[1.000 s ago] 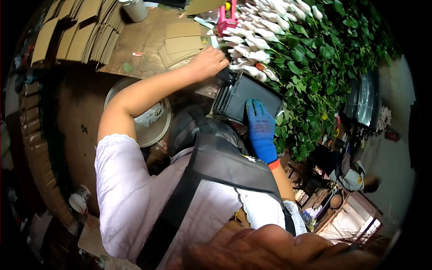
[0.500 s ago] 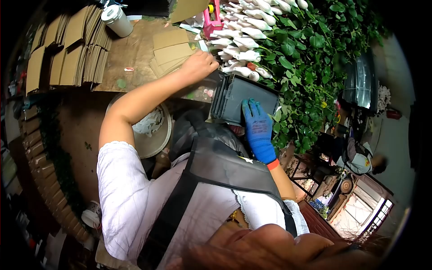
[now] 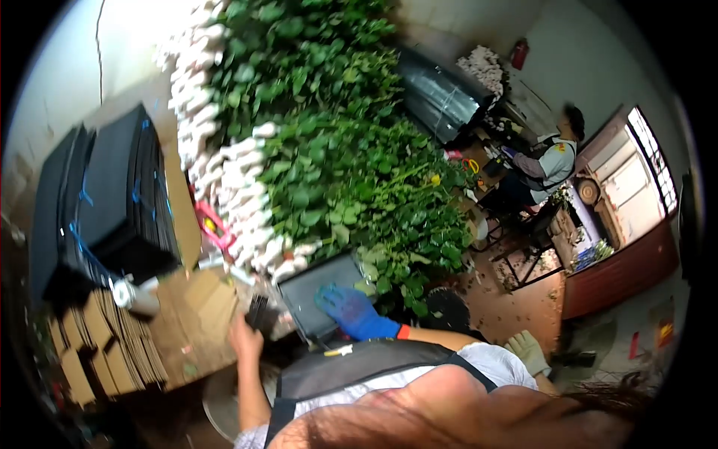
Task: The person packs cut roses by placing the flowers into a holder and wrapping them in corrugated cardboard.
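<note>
My right hand, in a blue glove, lies with its fingers stretched over a dark grey rectangular board or tray. That tray rests close to my apron, beside the leafy stems. My bare left hand is to the left of the tray, with curled, slightly blurred fingers. A small dark ridged object sits at its fingertips and seems gripped; its kind I cannot make out. Beyond the tray, flower stems with green leaves lie in a thick pile, their heads wrapped in white sleeves.
Cardboard pieces stand stacked on the wooden table at left. Behind them are a white cup, tied black sheets and a pink holder. At right a co-worker is at another bench; a pale glove shows behind me.
The view has swung upward and turned, showing more flowers and the black sheets. My left hand now has the dark ridged object at its fingers. My gloved right hand stays on the tray.
</note>
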`<control>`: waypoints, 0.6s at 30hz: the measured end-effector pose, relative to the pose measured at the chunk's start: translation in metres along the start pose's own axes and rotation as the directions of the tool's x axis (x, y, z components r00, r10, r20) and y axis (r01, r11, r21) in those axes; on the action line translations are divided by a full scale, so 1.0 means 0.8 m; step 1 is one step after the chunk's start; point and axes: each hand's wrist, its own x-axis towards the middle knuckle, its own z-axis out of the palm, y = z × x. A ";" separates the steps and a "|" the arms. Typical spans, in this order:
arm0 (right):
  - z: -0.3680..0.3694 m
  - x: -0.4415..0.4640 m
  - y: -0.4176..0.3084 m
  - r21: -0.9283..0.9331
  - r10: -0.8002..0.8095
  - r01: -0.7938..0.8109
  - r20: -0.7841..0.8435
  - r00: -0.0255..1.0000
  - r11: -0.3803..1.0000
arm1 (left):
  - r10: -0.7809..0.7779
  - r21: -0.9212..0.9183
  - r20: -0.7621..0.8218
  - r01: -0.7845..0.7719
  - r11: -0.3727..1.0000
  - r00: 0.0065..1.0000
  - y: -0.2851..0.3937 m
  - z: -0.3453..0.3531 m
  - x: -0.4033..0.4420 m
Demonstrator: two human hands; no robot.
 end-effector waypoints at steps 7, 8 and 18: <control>0.005 -0.001 0.010 0.036 -0.038 0.042 -0.102 0.994 0.998 | -0.009 -0.851 0.518 0.516 0.097 0.856 0.150 -0.089 -0.092; 0.006 0.000 0.011 0.028 -0.044 0.048 -0.127 0.991 0.998 | 0.019 -0.805 0.583 0.580 -0.126 0.813 0.176 -0.093 -0.100; 0.002 0.007 0.031 0.732 0.240 -0.111 -0.073 0.968 0.672 | 0.314 -0.826 0.465 0.277 0.491 0.828 0.233 -0.005 -0.082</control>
